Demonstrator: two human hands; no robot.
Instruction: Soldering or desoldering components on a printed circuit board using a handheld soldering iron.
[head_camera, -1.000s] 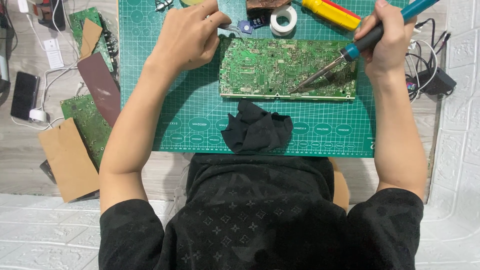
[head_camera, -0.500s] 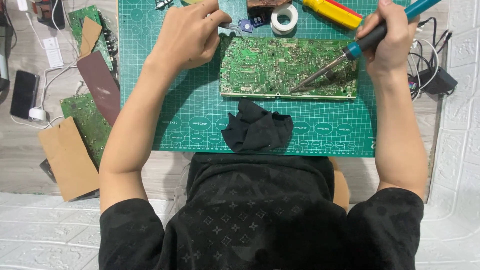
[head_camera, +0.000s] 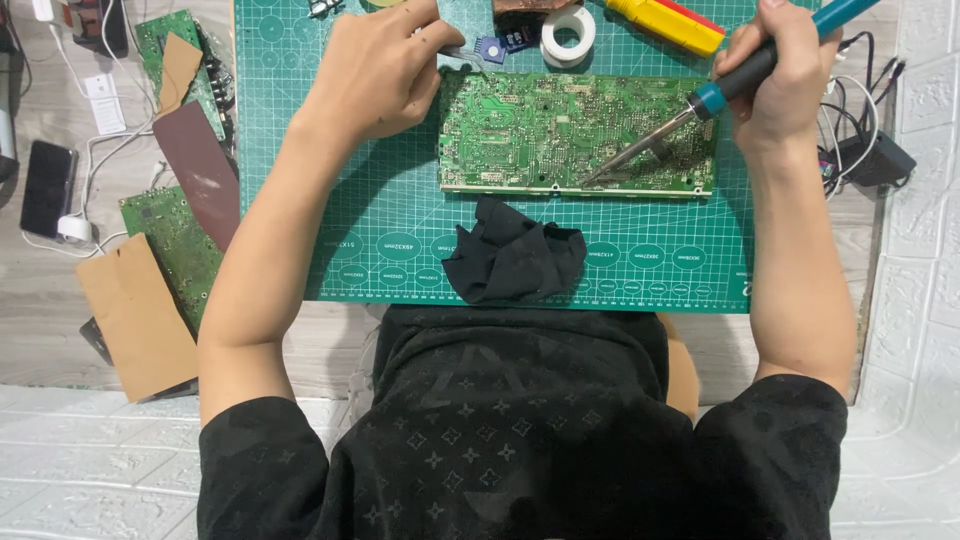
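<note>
Teal-handled soldering iron (head_camera: 735, 85) gripped in the curled fingers of the right hand (head_camera: 785, 75); its long axis slants down-left from the fist, tip resting on the green circuit board (head_camera: 560, 130). Left hand (head_camera: 375, 70), fingers bunched, pinches a small metal tool (head_camera: 462, 52) at the board's far-left corner. Beyond the fingertips: white tape roll (head_camera: 567, 33), yellow-handled tool (head_camera: 668, 22). Nearer the body: black cloth (head_camera: 515, 262) on the green cutting mat (head_camera: 400, 230).
</note>
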